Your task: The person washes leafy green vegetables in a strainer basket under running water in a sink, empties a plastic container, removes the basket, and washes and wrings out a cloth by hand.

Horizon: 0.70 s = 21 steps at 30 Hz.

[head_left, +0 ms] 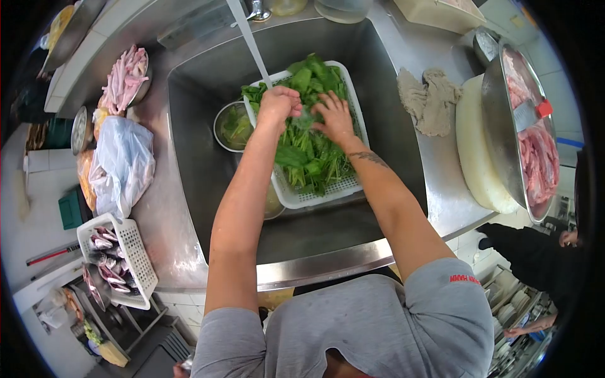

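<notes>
Leafy greens, loose heap, bright green with pale stems (293, 156) — lay in a rectangular white perforated plastic basket (315, 201), inside a deep stainless-steel sink (394, 126). Long axis of heap: ran away from the person, slightly slanted. Right hand (334, 116): nearer, over the heap's right side, grip released, fingers spread against leaves. Left hand (280, 106): at the far left, just below a slim metal spout (252, 47), fingers curled; whether it grasped anything, cannot tell. Most greens lay personward of both.
</notes>
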Each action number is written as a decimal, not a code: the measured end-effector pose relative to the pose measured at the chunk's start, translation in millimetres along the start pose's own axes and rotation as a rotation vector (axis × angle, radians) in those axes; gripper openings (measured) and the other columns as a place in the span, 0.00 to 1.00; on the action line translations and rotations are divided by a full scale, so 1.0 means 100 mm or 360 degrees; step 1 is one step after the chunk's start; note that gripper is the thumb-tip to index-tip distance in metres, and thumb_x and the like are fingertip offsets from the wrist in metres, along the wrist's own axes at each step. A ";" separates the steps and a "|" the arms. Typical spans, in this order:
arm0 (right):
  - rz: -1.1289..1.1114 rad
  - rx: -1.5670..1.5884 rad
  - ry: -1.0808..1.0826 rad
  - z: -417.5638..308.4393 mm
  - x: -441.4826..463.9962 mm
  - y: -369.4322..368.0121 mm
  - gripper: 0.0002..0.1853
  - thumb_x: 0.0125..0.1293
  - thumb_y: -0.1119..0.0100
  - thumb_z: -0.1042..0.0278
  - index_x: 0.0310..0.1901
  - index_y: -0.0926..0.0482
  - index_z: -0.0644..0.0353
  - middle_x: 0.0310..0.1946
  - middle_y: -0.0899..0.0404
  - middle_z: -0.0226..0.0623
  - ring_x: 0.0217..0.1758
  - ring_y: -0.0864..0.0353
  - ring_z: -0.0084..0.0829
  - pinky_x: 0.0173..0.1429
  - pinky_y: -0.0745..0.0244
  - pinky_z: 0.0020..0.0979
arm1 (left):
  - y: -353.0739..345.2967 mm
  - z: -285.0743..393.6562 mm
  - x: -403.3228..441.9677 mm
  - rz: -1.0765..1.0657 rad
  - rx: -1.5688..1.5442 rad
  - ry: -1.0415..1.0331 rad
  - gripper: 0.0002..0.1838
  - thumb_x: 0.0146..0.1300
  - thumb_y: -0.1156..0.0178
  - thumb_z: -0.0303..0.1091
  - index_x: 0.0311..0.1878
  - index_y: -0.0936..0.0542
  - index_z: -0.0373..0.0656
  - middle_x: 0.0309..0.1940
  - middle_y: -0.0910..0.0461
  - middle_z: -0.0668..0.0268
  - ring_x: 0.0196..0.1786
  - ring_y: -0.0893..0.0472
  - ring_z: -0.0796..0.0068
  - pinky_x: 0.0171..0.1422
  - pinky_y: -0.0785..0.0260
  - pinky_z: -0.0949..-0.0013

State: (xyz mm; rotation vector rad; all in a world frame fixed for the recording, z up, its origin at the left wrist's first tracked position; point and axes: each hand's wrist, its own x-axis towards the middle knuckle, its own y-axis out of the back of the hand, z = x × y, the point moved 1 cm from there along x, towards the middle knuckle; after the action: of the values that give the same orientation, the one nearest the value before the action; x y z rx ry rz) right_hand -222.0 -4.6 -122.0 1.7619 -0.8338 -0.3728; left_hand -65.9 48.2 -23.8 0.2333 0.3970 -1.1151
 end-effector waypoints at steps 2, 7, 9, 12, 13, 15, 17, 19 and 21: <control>0.0105 0.0262 -0.0064 0.01 -0.01 -0.03 0.26 0.43 0.31 0.66 0.47 0.27 0.50 0.61 0.39 0.37 0.69 0.51 0.46 0.68 0.50 0.49 | -0.02 0.03 -0.03 0.0022 0.0044 -0.0033 0.08 0.53 0.47 0.17 0.37 0.26 0.32 0.30 0.24 0.60 0.29 0.23 0.71 0.30 0.27 0.72; -0.0004 0.0687 0.0285 -0.47 0.07 -0.10 0.23 0.38 0.40 0.83 0.42 0.27 0.56 0.58 0.39 0.43 0.65 0.45 0.48 0.67 0.43 0.40 | 0.02 -0.04 0.08 0.0080 -0.0014 -0.0049 0.08 0.53 0.47 0.17 0.38 0.26 0.30 0.29 0.24 0.60 0.28 0.23 0.71 0.29 0.28 0.72; 0.0052 0.0820 0.0353 -0.53 0.10 0.11 0.21 0.41 0.43 0.83 0.41 0.27 0.57 0.56 0.37 0.44 0.63 0.42 0.49 0.65 0.42 0.40 | -0.01 0.05 -0.01 0.0128 -0.0047 -0.0040 0.08 0.53 0.48 0.17 0.38 0.26 0.30 0.29 0.23 0.59 0.27 0.24 0.71 0.29 0.28 0.72; 0.0323 0.0867 0.0162 -0.40 0.04 0.44 0.18 0.46 0.44 0.80 0.42 0.27 0.60 0.54 0.35 0.47 0.61 0.39 0.50 0.64 0.41 0.41 | 0.08 0.00 -0.01 0.0142 0.0039 -0.0112 0.08 0.54 0.49 0.18 0.38 0.26 0.31 0.29 0.23 0.60 0.27 0.24 0.73 0.29 0.29 0.73; 0.0404 0.0845 0.0015 -0.26 -0.04 0.52 0.18 0.47 0.45 0.78 0.44 0.28 0.62 0.54 0.35 0.49 0.60 0.38 0.51 0.64 0.41 0.42 | 0.15 -0.08 0.04 0.0164 0.0160 -0.0115 0.09 0.52 0.48 0.21 0.38 0.25 0.30 0.29 0.23 0.56 0.29 0.23 0.66 0.33 0.28 0.66; 0.0404 0.0671 -0.0511 0.03 -0.24 0.57 0.19 0.49 0.46 0.76 0.47 0.30 0.67 0.52 0.35 0.53 0.58 0.36 0.52 0.63 0.40 0.41 | 0.31 -0.27 0.00 0.0452 0.0652 -0.0327 0.10 0.50 0.46 0.24 0.37 0.25 0.29 0.30 0.22 0.51 0.34 0.22 0.57 0.38 0.29 0.60; 0.0166 0.0350 -0.1045 0.23 -0.49 0.41 0.20 0.53 0.47 0.75 0.48 0.32 0.71 0.49 0.33 0.56 0.56 0.35 0.53 0.60 0.36 0.40 | 0.52 -0.51 -0.08 0.0725 0.1150 -0.0370 0.14 0.48 0.45 0.26 0.39 0.26 0.29 0.35 0.23 0.46 0.42 0.23 0.50 0.46 0.32 0.57; -0.0148 0.0236 -0.1249 0.46 -0.65 0.14 0.19 0.55 0.48 0.73 0.49 0.33 0.70 0.49 0.32 0.57 0.55 0.33 0.53 0.58 0.34 0.40 | 0.72 -0.98 -0.12 0.0900 0.1384 -0.0120 0.19 0.49 0.44 0.30 0.45 0.28 0.30 0.44 0.25 0.44 0.50 0.27 0.49 0.55 0.36 0.59; -0.0470 0.0351 -0.1337 0.66 -0.73 -0.14 0.19 0.55 0.48 0.73 0.50 0.34 0.66 0.50 0.32 0.56 0.55 0.31 0.51 0.57 0.33 0.42 | 0.84 -1.64 -0.08 0.0774 0.1151 0.0198 0.24 0.51 0.44 0.34 0.51 0.30 0.32 0.50 0.28 0.44 0.55 0.29 0.49 0.59 0.38 0.60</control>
State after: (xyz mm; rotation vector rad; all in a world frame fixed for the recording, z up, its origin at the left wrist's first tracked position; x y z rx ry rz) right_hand -309.3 1.8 -169.6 1.9397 -1.2218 -1.3173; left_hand -24.1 152.1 -170.2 0.9865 0.0191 -0.7225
